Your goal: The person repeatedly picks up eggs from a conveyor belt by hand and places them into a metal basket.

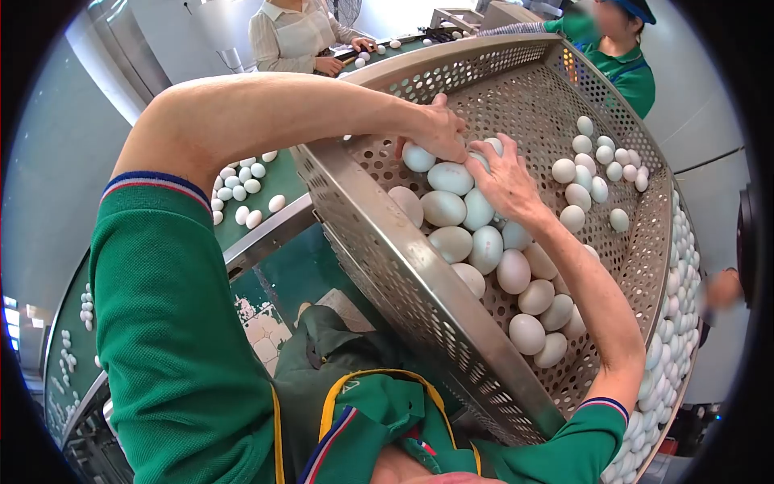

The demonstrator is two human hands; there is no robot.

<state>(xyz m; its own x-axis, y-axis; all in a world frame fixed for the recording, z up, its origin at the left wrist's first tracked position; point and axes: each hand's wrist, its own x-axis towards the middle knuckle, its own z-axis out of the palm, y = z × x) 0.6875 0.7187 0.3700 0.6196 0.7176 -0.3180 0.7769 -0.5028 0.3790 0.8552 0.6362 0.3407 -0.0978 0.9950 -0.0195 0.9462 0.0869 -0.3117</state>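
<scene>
At left, loose eggs (pixel 239 192) are carried by the green counter (pixel 282 172). At upper centre, the left hand (pixel 440 133) is placed against a pale egg (pixel 418 157) in the perforated tray (pixel 431 278); its fingers are bent, tips partly hidden, and grip cannot be told. Beneath both hands, the egg cluster (pixel 487 250) is located. Just right, the right hand (pixel 508 181) is set over an upper egg (pixel 494 146), fingers spread and half bent. Farther right, scattered eggs (pixel 582 176) are contained

No text readable from my end; faint reddish marks on pale blue-green oval egg (pixel 451 179) in perforated steel tray (pixel 427 282), too small for me.
</scene>
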